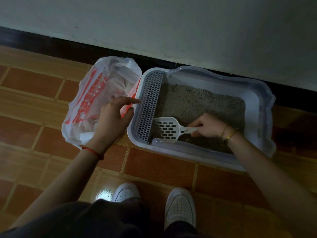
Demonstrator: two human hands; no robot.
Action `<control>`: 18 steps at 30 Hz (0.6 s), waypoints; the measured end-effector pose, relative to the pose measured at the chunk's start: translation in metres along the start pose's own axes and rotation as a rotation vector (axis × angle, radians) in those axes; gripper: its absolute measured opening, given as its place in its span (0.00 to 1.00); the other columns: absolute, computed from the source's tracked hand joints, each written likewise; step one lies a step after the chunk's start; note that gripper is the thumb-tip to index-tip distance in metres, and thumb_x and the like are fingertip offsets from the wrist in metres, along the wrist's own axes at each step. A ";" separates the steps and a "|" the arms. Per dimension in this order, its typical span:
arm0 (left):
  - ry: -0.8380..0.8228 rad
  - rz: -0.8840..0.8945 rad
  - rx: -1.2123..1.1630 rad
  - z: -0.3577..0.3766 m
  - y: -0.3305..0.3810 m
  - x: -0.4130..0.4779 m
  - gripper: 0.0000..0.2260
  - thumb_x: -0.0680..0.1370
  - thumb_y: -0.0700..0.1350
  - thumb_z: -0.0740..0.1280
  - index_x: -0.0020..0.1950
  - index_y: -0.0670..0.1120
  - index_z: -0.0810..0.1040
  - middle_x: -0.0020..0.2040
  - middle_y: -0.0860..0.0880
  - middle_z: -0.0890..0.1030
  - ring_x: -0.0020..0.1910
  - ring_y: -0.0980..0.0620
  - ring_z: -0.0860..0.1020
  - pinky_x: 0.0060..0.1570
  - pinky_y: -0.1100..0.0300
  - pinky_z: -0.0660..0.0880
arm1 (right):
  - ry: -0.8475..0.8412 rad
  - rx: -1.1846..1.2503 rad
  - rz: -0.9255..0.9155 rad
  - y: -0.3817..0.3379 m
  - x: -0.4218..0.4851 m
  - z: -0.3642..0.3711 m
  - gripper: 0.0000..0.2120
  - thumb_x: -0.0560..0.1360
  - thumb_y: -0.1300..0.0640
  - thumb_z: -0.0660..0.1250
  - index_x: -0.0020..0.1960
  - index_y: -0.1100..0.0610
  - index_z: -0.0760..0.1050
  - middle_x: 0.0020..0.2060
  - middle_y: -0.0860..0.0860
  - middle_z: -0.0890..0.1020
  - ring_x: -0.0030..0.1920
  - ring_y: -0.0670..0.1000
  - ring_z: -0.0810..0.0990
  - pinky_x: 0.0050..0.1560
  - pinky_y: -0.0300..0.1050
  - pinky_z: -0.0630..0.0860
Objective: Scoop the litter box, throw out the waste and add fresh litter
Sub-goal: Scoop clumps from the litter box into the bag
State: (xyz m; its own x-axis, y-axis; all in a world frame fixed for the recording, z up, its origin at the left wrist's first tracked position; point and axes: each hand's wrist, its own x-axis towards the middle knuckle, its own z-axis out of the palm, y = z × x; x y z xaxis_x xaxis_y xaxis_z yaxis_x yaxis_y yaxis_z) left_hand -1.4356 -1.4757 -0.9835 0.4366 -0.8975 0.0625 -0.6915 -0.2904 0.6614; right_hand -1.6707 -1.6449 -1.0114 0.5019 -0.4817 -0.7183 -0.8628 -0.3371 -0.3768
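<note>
Low light in a corner of the room, seen from above.
Ahead of you, a pale, off-white painted wall (171, 23) fills the top of the view, faintly scuffed near its base, its foot slanting down to the right. A dark, near-black skirting strip (68, 47) edges it along the bottom. Beneath you lies a glossy floor of reddish-brown rectangular tiles (34, 81), banded with lighter orange-tan strips (25, 103). One bright white glare patch (104, 194) shines on a tile near the lower centre.

Bag (89, 103) left of litter box (257, 107) w/ scoop (167, 128) inside.
</note>
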 end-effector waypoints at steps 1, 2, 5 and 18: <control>0.004 -0.001 0.003 -0.001 0.001 0.000 0.12 0.78 0.38 0.65 0.58 0.48 0.82 0.56 0.50 0.82 0.51 0.56 0.77 0.52 0.64 0.72 | -0.012 0.035 -0.007 0.004 -0.002 0.000 0.17 0.71 0.59 0.73 0.59 0.51 0.80 0.55 0.49 0.82 0.52 0.46 0.78 0.54 0.40 0.72; 0.006 -0.004 0.004 -0.001 0.002 0.000 0.12 0.78 0.38 0.65 0.59 0.48 0.82 0.56 0.50 0.82 0.50 0.58 0.76 0.51 0.67 0.71 | -0.018 0.060 -0.011 0.007 -0.004 -0.001 0.17 0.72 0.59 0.72 0.60 0.52 0.79 0.55 0.49 0.82 0.51 0.45 0.77 0.54 0.39 0.71; 0.005 0.005 0.012 -0.002 0.004 0.000 0.12 0.78 0.38 0.65 0.59 0.48 0.81 0.57 0.51 0.82 0.48 0.64 0.73 0.49 0.78 0.66 | 0.023 0.101 -0.009 0.019 -0.011 -0.005 0.17 0.72 0.60 0.72 0.60 0.53 0.79 0.54 0.49 0.82 0.49 0.44 0.77 0.51 0.37 0.71; -0.048 0.072 0.009 0.001 0.014 0.002 0.12 0.79 0.37 0.64 0.60 0.47 0.80 0.59 0.47 0.81 0.54 0.57 0.75 0.56 0.61 0.72 | 0.371 0.324 0.061 0.062 -0.047 -0.025 0.13 0.73 0.61 0.70 0.57 0.55 0.81 0.45 0.56 0.84 0.46 0.56 0.81 0.51 0.50 0.77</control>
State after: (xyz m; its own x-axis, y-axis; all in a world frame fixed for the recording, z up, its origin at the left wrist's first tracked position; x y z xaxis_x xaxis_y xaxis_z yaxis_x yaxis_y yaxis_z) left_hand -1.4450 -1.4820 -0.9751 0.3580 -0.9308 0.0737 -0.7252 -0.2274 0.6499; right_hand -1.7463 -1.6634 -0.9864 0.3871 -0.7679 -0.5104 -0.8362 -0.0592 -0.5452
